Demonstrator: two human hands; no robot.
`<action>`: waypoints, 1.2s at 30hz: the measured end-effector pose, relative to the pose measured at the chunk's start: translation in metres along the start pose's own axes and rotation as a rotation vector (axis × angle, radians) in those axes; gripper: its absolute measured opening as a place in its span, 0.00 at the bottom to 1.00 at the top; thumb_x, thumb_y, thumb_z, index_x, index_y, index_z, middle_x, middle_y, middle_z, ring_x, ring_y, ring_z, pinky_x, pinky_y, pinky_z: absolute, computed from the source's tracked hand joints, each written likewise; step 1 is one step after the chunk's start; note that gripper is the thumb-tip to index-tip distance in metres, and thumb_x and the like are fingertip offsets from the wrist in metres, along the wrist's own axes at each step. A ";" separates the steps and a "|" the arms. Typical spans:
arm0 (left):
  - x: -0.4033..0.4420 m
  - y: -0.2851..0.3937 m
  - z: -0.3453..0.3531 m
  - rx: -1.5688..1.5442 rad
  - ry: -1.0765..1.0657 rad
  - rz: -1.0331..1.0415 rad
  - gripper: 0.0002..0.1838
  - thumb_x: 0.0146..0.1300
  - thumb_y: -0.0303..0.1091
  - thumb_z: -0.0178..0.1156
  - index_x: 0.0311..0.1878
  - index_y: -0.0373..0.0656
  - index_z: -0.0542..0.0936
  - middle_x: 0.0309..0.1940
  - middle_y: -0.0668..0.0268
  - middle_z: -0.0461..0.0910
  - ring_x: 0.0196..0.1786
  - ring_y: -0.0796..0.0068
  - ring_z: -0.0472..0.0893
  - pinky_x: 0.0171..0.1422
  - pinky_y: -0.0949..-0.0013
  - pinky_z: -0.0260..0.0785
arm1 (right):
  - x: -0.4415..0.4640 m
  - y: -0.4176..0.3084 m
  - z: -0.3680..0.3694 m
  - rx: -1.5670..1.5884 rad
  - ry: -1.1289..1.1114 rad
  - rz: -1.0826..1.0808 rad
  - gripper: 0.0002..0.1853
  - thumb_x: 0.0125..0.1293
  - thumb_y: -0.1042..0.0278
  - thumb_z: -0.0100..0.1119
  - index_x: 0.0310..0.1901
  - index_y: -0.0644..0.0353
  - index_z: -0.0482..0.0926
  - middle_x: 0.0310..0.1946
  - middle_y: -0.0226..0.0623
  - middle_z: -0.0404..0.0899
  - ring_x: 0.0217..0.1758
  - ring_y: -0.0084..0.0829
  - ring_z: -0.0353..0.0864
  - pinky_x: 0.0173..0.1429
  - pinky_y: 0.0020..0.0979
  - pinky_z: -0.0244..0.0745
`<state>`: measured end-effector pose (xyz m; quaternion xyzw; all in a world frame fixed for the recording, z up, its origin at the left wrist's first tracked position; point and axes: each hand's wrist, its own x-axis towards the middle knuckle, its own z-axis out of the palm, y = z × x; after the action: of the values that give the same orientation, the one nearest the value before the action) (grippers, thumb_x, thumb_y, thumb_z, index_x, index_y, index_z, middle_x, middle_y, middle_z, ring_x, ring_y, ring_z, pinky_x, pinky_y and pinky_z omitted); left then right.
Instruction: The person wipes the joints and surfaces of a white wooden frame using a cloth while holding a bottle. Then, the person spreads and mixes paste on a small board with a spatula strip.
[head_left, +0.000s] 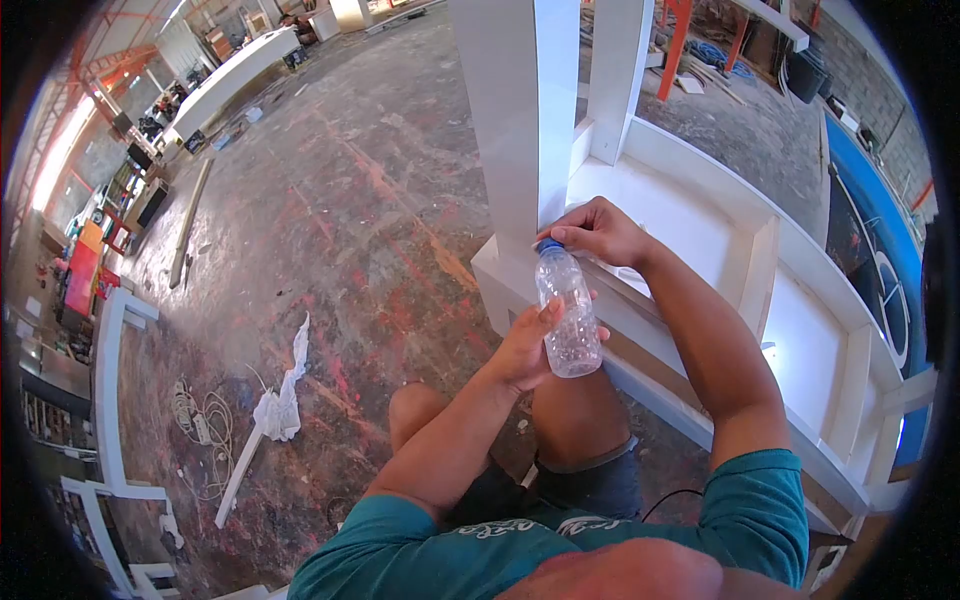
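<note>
A clear plastic bottle [570,325] with a blue cap [549,245] is tilted slightly in front of my knees, and no label shows on it. My left hand [532,340] is wrapped round the bottle's body. At the top, the fingers of my right hand [600,232] pinch the blue cap, which sits on the bottle's neck. Just behind the cap rises a white post [510,130], part of a white frame with shelf-like compartments [690,215] under my right forearm.
On the stained concrete floor [350,200] to the left lie a white cloth [282,408], a coiled cord [205,425] and a long wooden strip [190,225]. White frame pieces [110,400] stand at the far left. A blue curved edge [880,220] is at the right.
</note>
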<state>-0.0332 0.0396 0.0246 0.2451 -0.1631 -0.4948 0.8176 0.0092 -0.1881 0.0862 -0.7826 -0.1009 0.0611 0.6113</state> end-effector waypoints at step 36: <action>0.016 0.020 -0.022 1.811 0.689 0.442 0.32 0.63 0.56 0.72 0.62 0.45 0.77 0.45 0.53 0.88 0.50 0.44 0.86 0.55 0.47 0.77 | 0.031 -0.123 -0.016 -0.039 0.726 -0.515 0.25 0.77 0.72 0.56 0.73 0.67 0.72 0.69 0.39 0.78 0.72 0.26 0.72 0.77 0.28 0.62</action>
<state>-0.0006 0.0382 0.0183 0.8715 -0.2748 0.0781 0.3987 0.0324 -0.1672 0.2104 -0.7141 -0.0723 -0.3739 0.5874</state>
